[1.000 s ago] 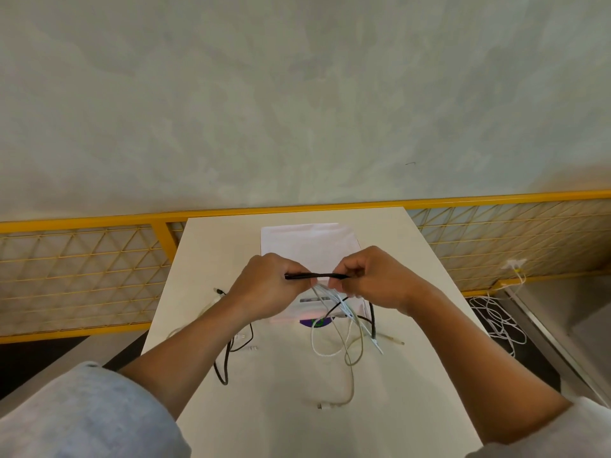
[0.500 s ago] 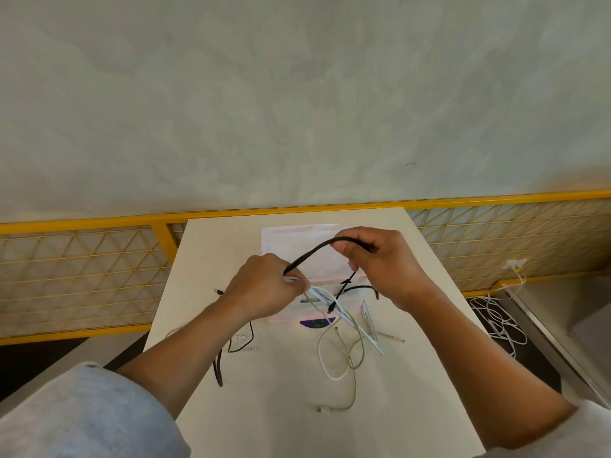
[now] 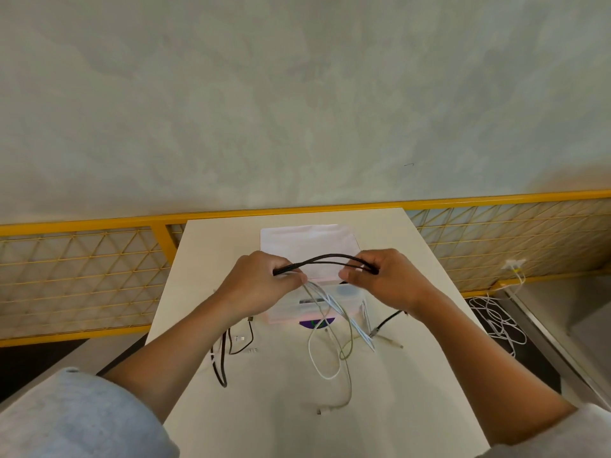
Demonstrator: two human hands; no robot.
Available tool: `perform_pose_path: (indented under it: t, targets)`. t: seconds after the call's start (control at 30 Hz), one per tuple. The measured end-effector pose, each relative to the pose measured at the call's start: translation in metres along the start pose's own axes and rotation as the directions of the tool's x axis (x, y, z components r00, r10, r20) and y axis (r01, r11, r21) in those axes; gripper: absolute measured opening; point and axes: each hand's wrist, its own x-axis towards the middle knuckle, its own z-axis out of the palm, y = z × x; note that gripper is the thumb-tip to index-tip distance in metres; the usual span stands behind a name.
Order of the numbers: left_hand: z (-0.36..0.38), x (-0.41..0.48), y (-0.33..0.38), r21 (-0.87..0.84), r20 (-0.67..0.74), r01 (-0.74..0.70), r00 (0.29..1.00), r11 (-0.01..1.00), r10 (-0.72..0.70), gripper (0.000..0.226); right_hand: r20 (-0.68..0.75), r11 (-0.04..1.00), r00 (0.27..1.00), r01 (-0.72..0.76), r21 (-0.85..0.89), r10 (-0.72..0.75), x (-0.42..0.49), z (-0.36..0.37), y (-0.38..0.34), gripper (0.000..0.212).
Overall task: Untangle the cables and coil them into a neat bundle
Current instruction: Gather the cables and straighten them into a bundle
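Since the earlier frame the right grip has dropped from its raised position to the level of the left grip. The black cable now spans between them as two strands where a single arch stood before. Both grips are closed: fingers and thumb of each curl round the doubled black cable, which is held above the surface, over the pink box. The white cables hang from the left grip down to the surface; whether they are pinched together with the black one cannot be told.

Hazards (judged from the present layout):
1. The black tail trails from under the right wrist to the surface. A further fold is likely to drag it across the white strands and snag it again.
2. If the white cables share the left grip, continued coiling would wind them into the black bundle.
3. Easing either grip would let the two strands spring apart.

Surroundings: a white loop and a greenish cable lie crossed directly below the grips, in the path of any lowering. A dark cable lies beside the left forearm, apart from these. A yellow mesh fence stands behind the surface. More white cable lies on the floor at right, well apart.
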Motion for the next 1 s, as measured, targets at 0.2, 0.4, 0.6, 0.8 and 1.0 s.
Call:
perform_pose_path:
  t: [0.2, 0.4, 0.6, 0.8, 1.0]
  targets:
    - [-0.001, -0.001, -0.002, -0.039, 0.049, -0.025, 0.998, 0.999, 0.027, 0.031, 0.245, 0.993, 0.962, -0.117, -0.029, 0.121, -0.009, 0.009, 0.014, 0.056]
    - [-0.004, -0.007, 0.006, -0.151, 0.185, -0.075, 0.977, 0.986, 0.103, 0.052, 0.332, 0.981, 0.936, 0.053, 0.189, -0.115, -0.006, 0.02, -0.007, 0.044]
    - [-0.004, -0.011, 0.007, -0.204, 0.179, -0.022, 0.982, 0.979, 0.059, 0.054, 0.408, 0.928, 0.902, -0.025, 0.371, -0.139, -0.009, 0.027, -0.03, 0.031]
    - [0.0, -0.01, 0.006, -0.074, 0.189, -0.117, 0.973, 0.99, 0.129, 0.042, 0.406, 0.953, 0.907, -0.018, 0.302, -0.111, -0.011, 0.027, -0.033, 0.044]
    - [0.007, -0.006, 0.002, 0.119, 0.219, -0.14, 0.969, 0.983, 0.111, 0.04, 0.395, 0.996, 0.918, -0.008, 0.089, -0.028, -0.006, 0.025, -0.018, 0.031]
